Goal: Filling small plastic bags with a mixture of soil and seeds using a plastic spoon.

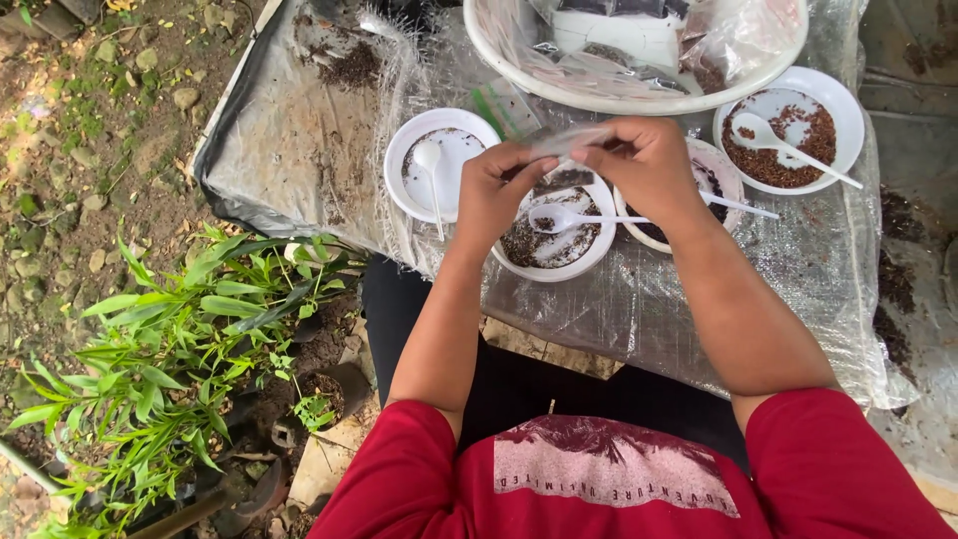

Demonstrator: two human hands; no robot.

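Hands hold clear bag stretched crosswise.

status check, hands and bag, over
Both hands, left and right, pinch a clear bag. Held over bowl with spoon. Nothing in the way.

Bowls and spoons crowded the frame's centre and upper right; the sheet at upper left lay open.

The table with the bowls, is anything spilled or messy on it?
Yes. Dark brown crumbs lie loose on the plastic sheet, a heap at its far left and more at the right edge, outside the white bowls. The left hand and right hand hold a small clear bag together.
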